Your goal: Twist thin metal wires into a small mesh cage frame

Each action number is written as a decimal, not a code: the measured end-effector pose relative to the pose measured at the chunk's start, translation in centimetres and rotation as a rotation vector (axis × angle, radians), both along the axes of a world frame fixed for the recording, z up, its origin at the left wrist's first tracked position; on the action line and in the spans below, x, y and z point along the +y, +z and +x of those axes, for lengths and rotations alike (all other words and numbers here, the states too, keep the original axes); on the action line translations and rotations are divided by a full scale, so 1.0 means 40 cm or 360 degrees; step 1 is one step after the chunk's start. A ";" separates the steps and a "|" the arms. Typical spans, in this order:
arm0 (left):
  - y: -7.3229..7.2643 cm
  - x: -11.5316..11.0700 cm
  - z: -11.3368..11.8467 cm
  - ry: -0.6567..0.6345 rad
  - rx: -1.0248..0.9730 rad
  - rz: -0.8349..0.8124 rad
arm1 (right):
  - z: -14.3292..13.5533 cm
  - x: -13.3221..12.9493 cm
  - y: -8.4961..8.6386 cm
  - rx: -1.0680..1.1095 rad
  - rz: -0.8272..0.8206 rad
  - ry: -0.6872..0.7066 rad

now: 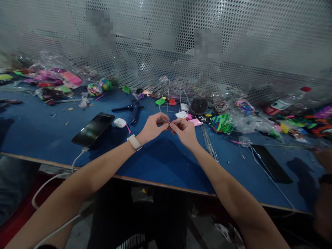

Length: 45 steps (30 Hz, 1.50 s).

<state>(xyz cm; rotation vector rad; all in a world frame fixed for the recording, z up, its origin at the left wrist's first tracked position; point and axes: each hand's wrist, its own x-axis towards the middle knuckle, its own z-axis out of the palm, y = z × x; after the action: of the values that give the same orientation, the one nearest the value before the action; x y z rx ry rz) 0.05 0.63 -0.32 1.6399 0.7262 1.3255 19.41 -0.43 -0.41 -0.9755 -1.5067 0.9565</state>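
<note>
A thin wire frame [168,98] with a rounded outline and crossing wires stands up in front of me. My left hand [155,126] pinches its near end, thumb and finger pressed together. Beside it, almost touching, my right hand [184,130] pinches the same part of the wire. The fingers hide the exact spot that they grip. Behind the frame lie small green, red and white pieces, and a pink packet [196,122] is just past my right hand. Dark blue pliers [134,112] rest left of my hands. A bundle of loose wires [209,145] lies by my right forearm.
On the blue table [166,159] a phone [93,129] and a white earbud case [119,122] lie at left. Another dark phone [271,163] and a bottle [285,102] are at right. Colourful clutter lines a perforated metal screen [155,45]. Other people sit at both sides.
</note>
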 end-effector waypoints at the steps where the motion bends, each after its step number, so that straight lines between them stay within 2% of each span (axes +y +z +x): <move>1: 0.000 0.000 -0.001 -0.0004 0.0003 0.0003 | 0.000 0.000 0.000 0.0002 -0.0010 0.0009; 10: -0.001 0.000 0.005 0.0054 -0.0027 -0.0009 | -0.005 0.003 0.000 0.0090 -0.0156 0.0142; 19: -0.001 0.009 0.002 0.0019 -0.0062 -0.0053 | -0.003 -0.006 0.010 -0.0044 -0.0030 0.0032; 24: -0.006 0.014 -0.003 0.0077 -0.0047 -0.0025 | -0.009 -0.010 0.003 -0.0029 -0.0009 -0.0060; 29: -0.011 0.016 -0.002 0.0027 -0.0112 -0.0108 | -0.013 -0.016 -0.003 -0.0067 0.0050 -0.0148; 38: 0.005 0.003 -0.001 0.0008 -0.0099 -0.0099 | -0.010 -0.013 -0.014 -0.0107 0.0053 -0.0147; 42: 0.005 0.011 0.000 0.0031 -0.0134 -0.0268 | -0.009 -0.006 -0.017 -0.0101 0.0001 -0.0066; 45: 0.009 0.025 -0.007 0.0104 -0.0333 -0.0445 | -0.003 -0.001 -0.013 -0.0160 -0.0078 0.0050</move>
<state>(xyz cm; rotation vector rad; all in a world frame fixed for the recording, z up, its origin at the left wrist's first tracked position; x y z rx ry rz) -0.25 1.62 0.03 1.2460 0.8034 1.3503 19.29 -0.45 -0.94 -1.0513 -1.5930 0.9833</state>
